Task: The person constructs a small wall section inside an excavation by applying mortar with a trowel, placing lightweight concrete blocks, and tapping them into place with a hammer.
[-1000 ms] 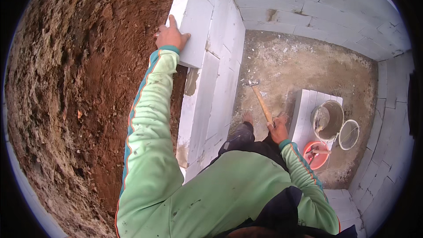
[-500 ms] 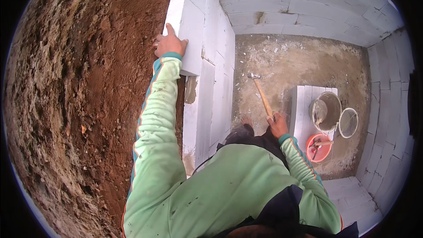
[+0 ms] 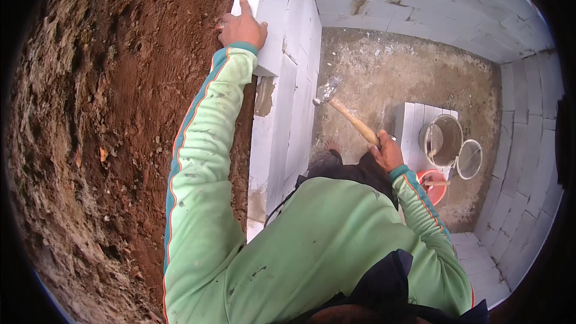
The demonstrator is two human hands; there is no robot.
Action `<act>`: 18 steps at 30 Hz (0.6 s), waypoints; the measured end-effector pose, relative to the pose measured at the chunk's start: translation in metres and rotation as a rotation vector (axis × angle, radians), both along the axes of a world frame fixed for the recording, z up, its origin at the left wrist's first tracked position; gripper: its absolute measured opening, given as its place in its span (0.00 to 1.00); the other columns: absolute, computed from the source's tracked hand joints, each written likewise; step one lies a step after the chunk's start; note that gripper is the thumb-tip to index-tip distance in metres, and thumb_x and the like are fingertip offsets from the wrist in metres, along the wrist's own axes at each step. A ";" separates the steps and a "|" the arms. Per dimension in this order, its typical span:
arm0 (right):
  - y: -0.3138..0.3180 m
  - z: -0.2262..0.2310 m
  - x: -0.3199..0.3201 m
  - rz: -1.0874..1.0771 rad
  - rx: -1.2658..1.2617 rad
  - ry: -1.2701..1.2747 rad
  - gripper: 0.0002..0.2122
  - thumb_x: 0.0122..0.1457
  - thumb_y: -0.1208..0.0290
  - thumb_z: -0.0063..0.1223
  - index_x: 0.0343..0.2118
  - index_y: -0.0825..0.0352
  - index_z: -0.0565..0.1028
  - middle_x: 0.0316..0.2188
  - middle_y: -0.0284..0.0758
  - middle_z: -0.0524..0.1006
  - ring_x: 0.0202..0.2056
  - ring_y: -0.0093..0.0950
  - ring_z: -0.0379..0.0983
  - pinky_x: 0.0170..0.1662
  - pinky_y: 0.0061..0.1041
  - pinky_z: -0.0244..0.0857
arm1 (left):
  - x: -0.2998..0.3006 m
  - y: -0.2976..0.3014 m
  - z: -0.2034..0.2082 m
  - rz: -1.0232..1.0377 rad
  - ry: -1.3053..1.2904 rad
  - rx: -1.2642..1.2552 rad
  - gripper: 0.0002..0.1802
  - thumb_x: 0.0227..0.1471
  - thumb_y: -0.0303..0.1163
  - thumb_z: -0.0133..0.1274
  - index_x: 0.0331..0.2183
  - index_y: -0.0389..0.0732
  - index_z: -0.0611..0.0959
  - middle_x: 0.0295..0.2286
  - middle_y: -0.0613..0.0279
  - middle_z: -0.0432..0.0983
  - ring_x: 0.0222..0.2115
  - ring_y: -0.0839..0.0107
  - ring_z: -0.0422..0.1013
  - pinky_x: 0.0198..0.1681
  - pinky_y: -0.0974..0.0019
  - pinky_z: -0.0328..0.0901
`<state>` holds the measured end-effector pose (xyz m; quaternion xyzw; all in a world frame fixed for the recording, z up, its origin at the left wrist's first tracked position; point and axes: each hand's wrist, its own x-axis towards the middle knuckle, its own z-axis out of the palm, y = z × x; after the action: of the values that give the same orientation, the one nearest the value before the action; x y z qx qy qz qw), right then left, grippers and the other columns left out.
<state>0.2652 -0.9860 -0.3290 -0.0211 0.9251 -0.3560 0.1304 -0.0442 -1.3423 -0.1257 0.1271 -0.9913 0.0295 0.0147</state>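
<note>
My right hand point(image 3: 388, 151) is closed round the wooden handle of a hammer point(image 3: 355, 121). The metal head points away and to the left, raised over the floor beside the wall. My left hand point(image 3: 243, 28) lies on the end block point(image 3: 264, 42) of the left wall's upper course, fingers spread, with a ring on one finger. The block is white and its near end overhangs a gap above the lower course point(image 3: 271, 126). A patch of grey mortar point(image 3: 264, 96) shows on that lower course just below the block.
Reddish soil point(image 3: 126, 96) rises along my left. On the concrete floor point(image 3: 372, 72) stand a stack of white blocks point(image 3: 409, 121), a grey bucket point(image 3: 457, 142), a round sieve-like thing point(image 3: 470, 159) and a red bucket point(image 3: 440, 195) with tools. White block walls point(image 3: 522, 162) enclose the floor.
The hammer has risen and swung left toward the wall, its head now nearer to me. My left hand still rests on the block. The whole view has shifted slightly.
</note>
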 end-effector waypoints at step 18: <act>-0.110 0.097 -0.164 0.522 0.125 0.102 0.17 0.62 0.54 0.58 0.44 0.62 0.74 0.34 0.41 0.81 0.35 0.48 0.79 0.37 0.48 0.72 | -0.003 0.014 0.011 0.013 -0.028 -0.009 0.50 0.53 0.50 0.63 0.70 0.55 0.58 0.53 0.36 0.67 0.48 0.43 0.74 0.50 0.44 0.71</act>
<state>0.1009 -1.0955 -0.2322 -0.2684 0.9140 -0.2508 0.1722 -0.0472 -1.3281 -0.1149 0.1329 -0.9905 0.0357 0.0009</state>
